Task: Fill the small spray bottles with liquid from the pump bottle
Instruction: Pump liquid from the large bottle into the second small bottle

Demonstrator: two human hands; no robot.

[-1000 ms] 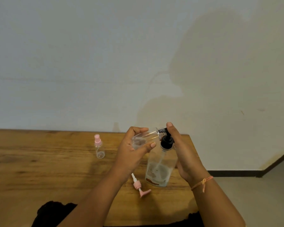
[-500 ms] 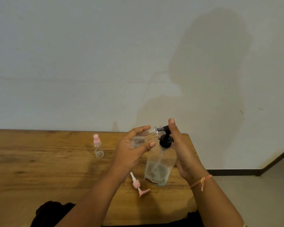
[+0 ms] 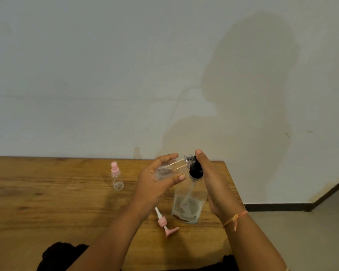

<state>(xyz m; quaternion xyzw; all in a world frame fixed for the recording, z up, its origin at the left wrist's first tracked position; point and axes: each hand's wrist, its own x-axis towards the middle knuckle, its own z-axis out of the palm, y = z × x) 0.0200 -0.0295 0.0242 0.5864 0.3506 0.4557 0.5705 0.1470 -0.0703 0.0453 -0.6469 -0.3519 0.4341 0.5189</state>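
Near edge: dark cloth at the bottom of the frame, both forearms reaching over it onto the table. Orange thread bracelet on the right wrist.

Pink spray head lies flat on the table just in front of the pump bottle, dip tube pointing away. It's on no bottle, so I take it as the held bottle's cap.

The pump bottle stands upright near the table's right edge, liquid only in the lower part. Right hand sits flat along its right side, fingers straight, one fingertip on top of the black pump head. That's pressing, not clamping.

Left hand holds the small clear bottle between thumb and curled fingers. The bottle is tilted nearly sideways in the air, its open mouth right at the pump nozzle. There may be a little liquid in it, but I can't tell the level.

Further back and left, well apart from the hands: second spray bottle, upright, pink cap on, looks empty. Plain wall behind.

Status, my read: filling bottle one, early to mid. Left to do: finish filling, refit the pink head, uncap, fill and recap bottle two. Pump bottle stock looks low, might be tight for both.
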